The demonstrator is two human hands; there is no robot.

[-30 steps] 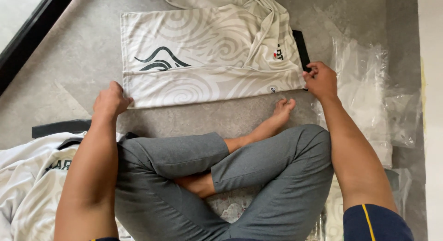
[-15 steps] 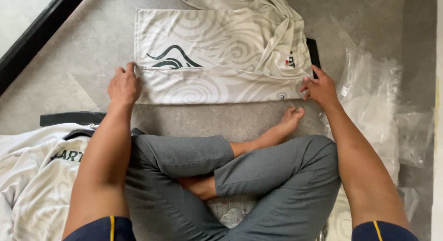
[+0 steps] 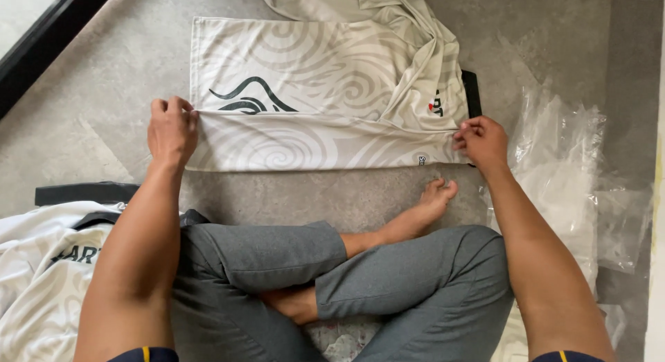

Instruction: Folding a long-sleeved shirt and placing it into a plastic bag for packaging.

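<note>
Mid-fold: the left hand (image 3: 172, 130) and right hand (image 3: 482, 140) each pinch an end of the shirt's (image 3: 312, 78) folded lower band, mid-frame. Pressing that crease flat looks due next.

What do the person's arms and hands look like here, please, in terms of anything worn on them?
Both forearms are bare, and the left hand and right hand wear no gloves; I see no rings or watch. Only short dark navy sleeves show at the bottom edge, each with a thin yellow stripe.
</note>
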